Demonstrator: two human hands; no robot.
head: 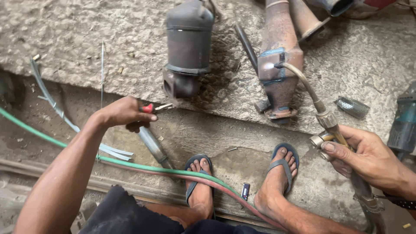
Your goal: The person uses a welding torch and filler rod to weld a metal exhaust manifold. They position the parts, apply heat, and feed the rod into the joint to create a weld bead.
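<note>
Now my right hand (368, 158) wraps the torch (323, 115), tip on the rusty pipe (279, 65), upper centre. Left hand (125, 113) pinches red-handled pliers (154, 108), centre left. Judgement: steady the flame, feet clear of the hoses (130, 164).

No packages, labels, signs, screens.

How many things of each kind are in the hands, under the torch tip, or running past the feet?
Gas torch, held by the right hand: 1
Red-handled tool, held by the left hand: 1
Rusty metal canisters: 2
Hoses, green and red: 2
Total: 6
</note>
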